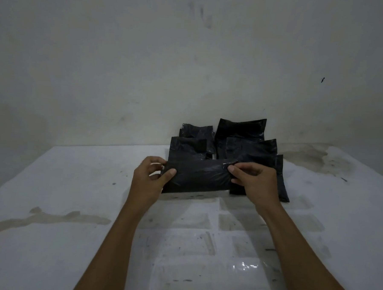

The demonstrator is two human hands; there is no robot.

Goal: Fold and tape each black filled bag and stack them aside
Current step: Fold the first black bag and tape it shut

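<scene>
Ok, my left hand (153, 176) & right hand (250, 181) each pinch an end of the black bag (200, 176), on the table (72, 194) before the pile (241, 143). Best keep fold tight, edges even, w/ tape pressed flat.

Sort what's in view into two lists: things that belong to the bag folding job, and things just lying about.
Belongs to the job:
- long black filled plastic bag, gripped at its ends by the left hand and right hand
- pile of black filled bags behind it by the wall

Just there:
- stained white table
- scuffed white wall
- clear glossy patch near the table's front
</scene>
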